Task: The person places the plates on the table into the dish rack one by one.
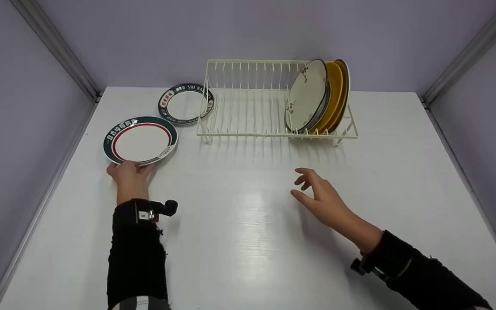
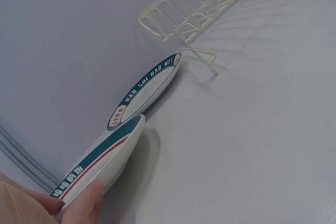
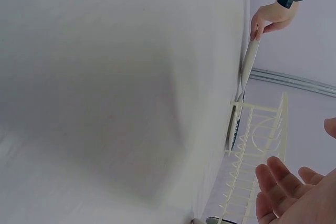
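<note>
A white plate with a teal rim and a red ring point(image 1: 140, 140) lies at the left of the white table. My left hand point(image 1: 130, 167) pinches its near rim. In the left wrist view the thumb point(image 2: 84, 203) lies on the rim of this plate point(image 2: 102, 161). The right wrist view shows the same plate point(image 3: 249, 64) edge-on under the left hand point(image 3: 269, 20). My right hand point(image 1: 310, 187) hovers over the middle of the table with relaxed fingers and holds nothing; its fingers point(image 3: 283, 184) are spread in the right wrist view.
A second plate with a dark lettered rim point(image 1: 185, 104) lies flat against the left end of a cream wire dish rack point(image 1: 248, 129). At the rack's right end stand a white floral plate point(image 1: 307, 94) and yellow plates point(image 1: 337, 92). Lilac walls enclose the table.
</note>
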